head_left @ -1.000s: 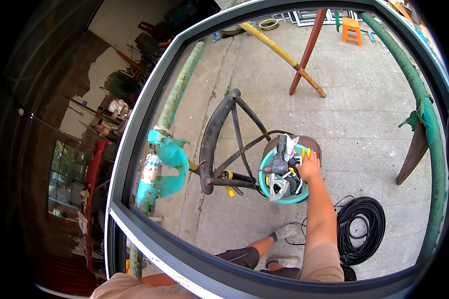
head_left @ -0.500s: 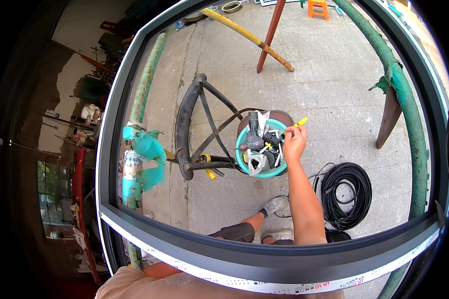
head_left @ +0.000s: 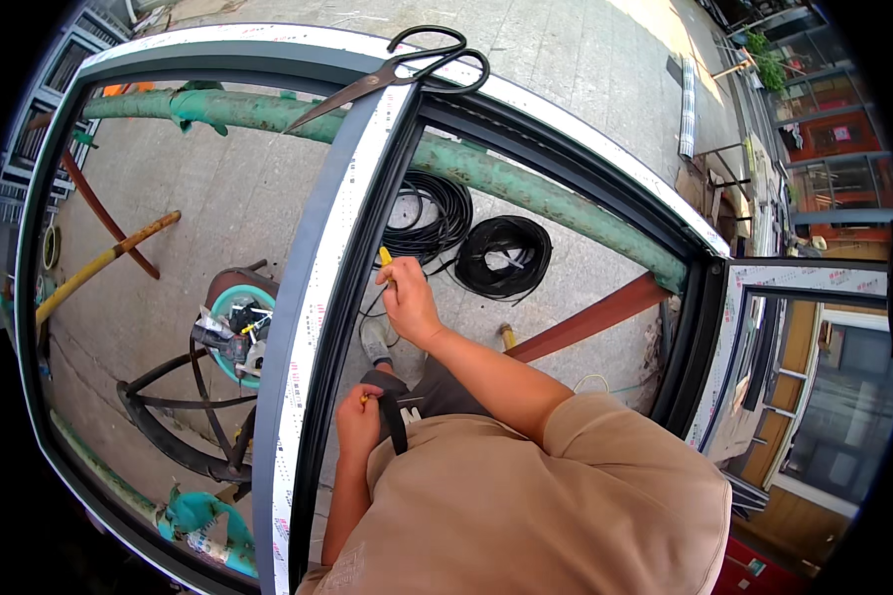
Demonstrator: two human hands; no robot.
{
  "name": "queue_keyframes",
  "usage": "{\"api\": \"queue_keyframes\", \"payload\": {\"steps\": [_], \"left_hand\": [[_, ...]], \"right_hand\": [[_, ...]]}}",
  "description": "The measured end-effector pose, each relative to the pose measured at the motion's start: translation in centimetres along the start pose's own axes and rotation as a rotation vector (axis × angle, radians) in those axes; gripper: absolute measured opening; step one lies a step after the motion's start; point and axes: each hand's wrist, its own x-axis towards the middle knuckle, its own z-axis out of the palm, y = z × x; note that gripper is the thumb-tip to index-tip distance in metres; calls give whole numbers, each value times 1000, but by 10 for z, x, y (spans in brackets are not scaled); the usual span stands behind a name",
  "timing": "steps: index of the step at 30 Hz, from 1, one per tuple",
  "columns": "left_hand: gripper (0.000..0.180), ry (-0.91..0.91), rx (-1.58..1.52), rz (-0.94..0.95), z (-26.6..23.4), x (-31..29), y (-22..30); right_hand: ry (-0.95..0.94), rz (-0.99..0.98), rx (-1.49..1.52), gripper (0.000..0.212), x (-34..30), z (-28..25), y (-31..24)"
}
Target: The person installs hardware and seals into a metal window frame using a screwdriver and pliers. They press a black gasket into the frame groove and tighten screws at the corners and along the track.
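Paving lies below the frame, scissors unheld at its far edge, right hand already gripping a yellow pen-shaped tool, left hand pinching a yellow bit, what remains unclear.

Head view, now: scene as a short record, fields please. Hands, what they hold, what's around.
right hand: grip closed on a slim yellow object
left hand: curled around a small item, yellow bit showing; kind unclear
frame: white and grey, over green pole
scissors: lying on frame
tub: turquoise, drill among its contents
floor: two black coils
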Motion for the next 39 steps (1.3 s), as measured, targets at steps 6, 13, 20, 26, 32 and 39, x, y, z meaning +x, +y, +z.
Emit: {"api": "queue_keyframes", "payload": {"steps": [6,13,20,26,32,39], "left_hand": [[27,-325,-42,-84,21,51,129],[48,-553,-130,233,76,92,226],[48,-859,-227,175,95,84,310],[33,-1016,-36,375,105,73,343],[34,-1137,177,434,117,73,363],[17,-1319,277,471,115,85,386]], "right_hand": [[242,36,-167,29,-23,-109,-11],[474,151,-21,20,-28,-181,-90],[633,174,234,25,-37,-243,-141],[779,31,21,20,-56,-262,-146],[892,-64,326,26,-60,-257,-140],[350,209,190,43,-82,-298,-144]]}}
